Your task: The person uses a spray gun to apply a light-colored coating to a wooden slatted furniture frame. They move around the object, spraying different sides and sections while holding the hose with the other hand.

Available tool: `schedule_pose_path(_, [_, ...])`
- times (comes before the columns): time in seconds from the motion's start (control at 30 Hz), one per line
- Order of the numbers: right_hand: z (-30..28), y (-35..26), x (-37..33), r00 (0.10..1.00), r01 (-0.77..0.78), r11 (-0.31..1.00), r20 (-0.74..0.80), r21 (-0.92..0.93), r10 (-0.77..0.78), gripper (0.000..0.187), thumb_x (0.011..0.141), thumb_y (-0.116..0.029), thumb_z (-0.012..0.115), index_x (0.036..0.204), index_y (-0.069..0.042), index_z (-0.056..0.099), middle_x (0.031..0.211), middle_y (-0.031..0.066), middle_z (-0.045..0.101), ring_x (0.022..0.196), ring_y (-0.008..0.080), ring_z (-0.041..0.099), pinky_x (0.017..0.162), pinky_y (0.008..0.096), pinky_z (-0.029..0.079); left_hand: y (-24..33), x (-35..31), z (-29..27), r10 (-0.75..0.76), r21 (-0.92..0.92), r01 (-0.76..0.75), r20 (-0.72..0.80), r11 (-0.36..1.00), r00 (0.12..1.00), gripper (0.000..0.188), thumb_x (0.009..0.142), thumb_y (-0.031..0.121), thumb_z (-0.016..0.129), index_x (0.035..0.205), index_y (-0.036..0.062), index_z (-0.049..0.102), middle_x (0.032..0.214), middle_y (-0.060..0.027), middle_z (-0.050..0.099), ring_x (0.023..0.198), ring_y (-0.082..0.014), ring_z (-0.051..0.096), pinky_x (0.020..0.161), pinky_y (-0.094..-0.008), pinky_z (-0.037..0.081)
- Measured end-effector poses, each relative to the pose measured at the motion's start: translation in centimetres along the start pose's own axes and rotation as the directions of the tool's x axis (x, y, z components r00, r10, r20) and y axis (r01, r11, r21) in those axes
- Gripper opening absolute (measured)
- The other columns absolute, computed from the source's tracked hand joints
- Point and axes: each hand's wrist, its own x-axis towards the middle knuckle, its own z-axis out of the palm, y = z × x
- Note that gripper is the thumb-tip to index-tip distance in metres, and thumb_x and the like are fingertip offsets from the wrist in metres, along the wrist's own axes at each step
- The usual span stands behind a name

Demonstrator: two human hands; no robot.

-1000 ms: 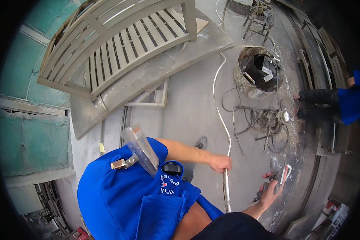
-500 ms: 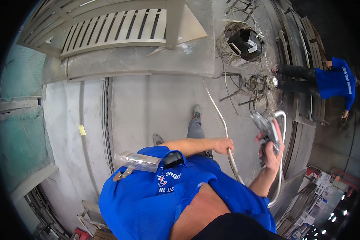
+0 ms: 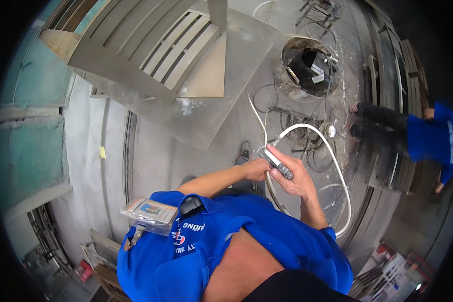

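Observation:
My right hand (image 3: 298,178) is wrapped round a grey metal spray gun (image 3: 278,165), held in front of my body. A white hose (image 3: 343,176) loops out from the gun and bends back toward my right side. Close against the gun, my left hand (image 3: 255,170) is closed on a thinner, dirty whitish hose (image 3: 262,128) that runs down from the floor ahead and past my lap. The left fingers are partly hidden behind the gun and the right hand. Ahead to the left, a slatted wooden bench (image 3: 131,38) sits on a grey board (image 3: 206,121), apart from both hands.
An open, paint-crusted drum (image 3: 282,60) with a black container inside stands ahead to the right. Nearby on the floor lie tangled hoses and a pump-like machine (image 3: 329,131). Another person in a blue shirt (image 3: 428,138) is at the right, beside stacked slatted wood pieces (image 3: 412,70).
My right hand has brought the spray gun left and up to my left hand, which has shifted left. The bench and board now sit turned at an angle. The other person's arm has moved.

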Motion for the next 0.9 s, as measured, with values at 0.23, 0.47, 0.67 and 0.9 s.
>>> schedule_pose_path(0.23, [-5.6,0.1,5.7,0.98,0.038,0.991,0.2,-0.129,-0.012,0.06,0.092,-0.013,0.073,0.148,-0.008,0.053,0.127,0.0224,0.068,0.112,0.0393,0.068,0.095,0.042,0.054,1.3,3.7,-1.6,0.095,0.234,0.025,-0.484,0.972,0.87,0.027,0.083,0.011,0.07,0.11,0.007,0.069,0.126,-0.0182,0.058,0.122,-0.0419,0.051,0.102,-0.0498,0.047])
schedule_pose_path(0.47, [-3.5,-0.2,11.5,0.907,0.135,0.985,0.412,-0.106,-0.08,0.059,0.092,-0.013,0.071,0.147,-0.001,0.052,0.119,0.0246,0.069,0.105,0.0379,0.07,0.094,0.0397,0.053,1.1,4.6,-4.8,-0.215,-0.03,0.229,-0.486,0.973,0.847,0.02,0.084,0.011,0.067,0.103,0.0038,0.069,0.111,-0.0194,0.066,0.113,-0.0401,0.061,0.093,-0.0526,0.051])
schedule_pose_path(0.67, [-1.9,0.3,13.7,0.874,0.143,0.982,0.481,-0.125,-0.067,0.061,0.092,-0.016,0.072,0.148,-0.002,0.052,0.112,0.0219,0.071,0.098,0.0315,0.072,0.089,0.0383,0.055,1.0,4.0,-5.4,-0.301,-0.168,0.252,-0.434,0.953,0.849,0.028,0.089,0.012,0.062,0.116,0.0083,0.065,0.128,-0.0132,0.06,0.123,-0.0471,0.057,0.105,-0.0562,0.048])
schedule_pose_path(0.9, [-4.8,2.2,15.8,0.837,0.117,0.982,0.547,-0.147,-0.018,0.06,0.093,-0.013,0.07,0.148,0.0,0.051,0.104,0.0197,0.072,0.091,0.0261,0.072,0.084,0.0373,0.055,1.4,7.6,-7.7,-0.347,-0.053,0.348,-0.3,0.936,0.888,0.035,0.093,0.018,0.06,0.126,0.0107,0.064,0.137,-0.0207,0.053,0.141,-0.047,0.042,0.108,-0.0529,0.046])
